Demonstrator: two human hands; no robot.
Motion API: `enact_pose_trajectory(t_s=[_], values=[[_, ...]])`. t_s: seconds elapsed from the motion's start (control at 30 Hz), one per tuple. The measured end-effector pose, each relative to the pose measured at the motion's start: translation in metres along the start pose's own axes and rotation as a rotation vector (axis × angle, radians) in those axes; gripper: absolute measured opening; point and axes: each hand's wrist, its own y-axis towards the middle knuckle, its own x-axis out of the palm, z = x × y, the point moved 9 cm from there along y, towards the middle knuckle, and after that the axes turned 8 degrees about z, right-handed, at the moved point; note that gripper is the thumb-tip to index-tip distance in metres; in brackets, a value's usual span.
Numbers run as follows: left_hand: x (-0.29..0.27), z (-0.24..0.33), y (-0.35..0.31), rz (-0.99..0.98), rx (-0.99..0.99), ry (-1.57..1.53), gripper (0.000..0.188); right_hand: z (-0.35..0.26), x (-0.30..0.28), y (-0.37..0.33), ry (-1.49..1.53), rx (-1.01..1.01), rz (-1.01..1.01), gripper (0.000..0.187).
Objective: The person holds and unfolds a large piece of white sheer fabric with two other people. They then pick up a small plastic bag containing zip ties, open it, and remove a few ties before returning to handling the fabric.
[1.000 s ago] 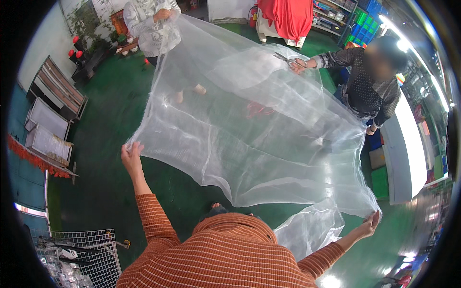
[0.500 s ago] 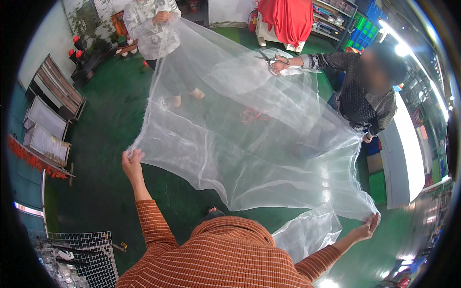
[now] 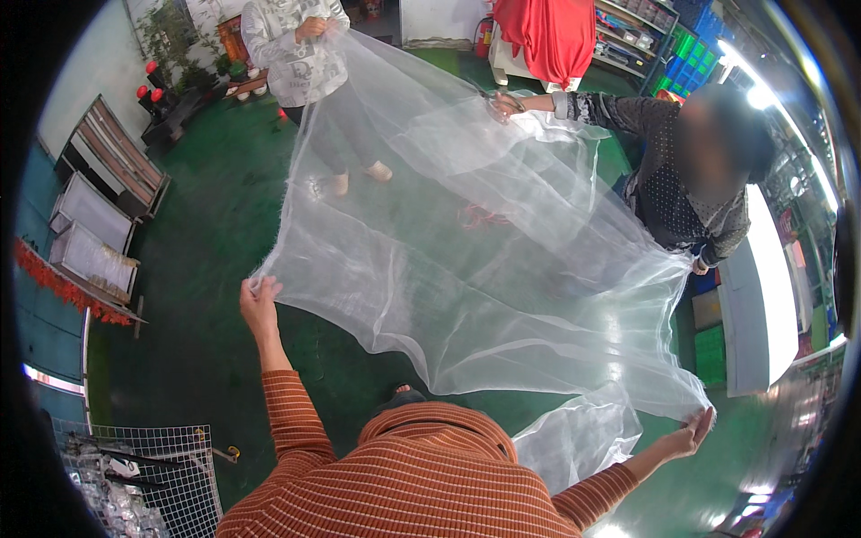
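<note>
The left hand (image 3: 261,305) pinches a near corner of the sheer white fabric (image 3: 511,332), which spreads between and beyond the 2 hands, while the right hand (image 3: 692,432) pinches the other near corner, its fingertips hard to make out against the pale edge. Ahead of the left hand, a person in a pale jacket (image 3: 291,54), head cut off, holds a far corner; beyond the right hand, a person in a dark dotted top (image 3: 659,170) holds blurred scissors (image 3: 487,93) at the fabric. Left of the right hand, a hanging fold (image 3: 583,430) disappears behind the striped sleeve (image 3: 596,493).
</note>
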Motion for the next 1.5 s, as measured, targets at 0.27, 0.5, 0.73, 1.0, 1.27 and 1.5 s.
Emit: enact_pose_trajectory(t_s=[0.27,0.5,0.73,1.0,1.27,1.5], values=[[0.007,0.004,-0.016,-0.011,-0.022,0.051,0.029,0.003,-0.003,0.009,0.022,-0.012,-0.003,0.023],[0.004,-0.003,-0.028,-0.010,-0.019,0.065,0.031,0.009,-0.008,0.018,0.027,-0.045,-0.022,0.023],[0.004,-0.013,-0.043,-0.006,-0.006,0.059,0.031,0.028,-0.014,0.026,0.022,-0.040,-0.018,0.023],[0.004,-0.019,-0.046,-0.011,-0.033,0.005,0.029,0.022,-0.013,0.027,0.001,-0.050,-0.009,0.023],[0.004,-0.016,-0.046,0.003,0.028,0.030,0.027,0.021,-0.012,0.024,-0.053,-0.059,-0.026,0.024],[0.002,-0.016,-0.045,-0.015,0.029,0.082,0.023,0.012,-0.013,0.017,-0.030,-0.065,-0.048,0.024]])
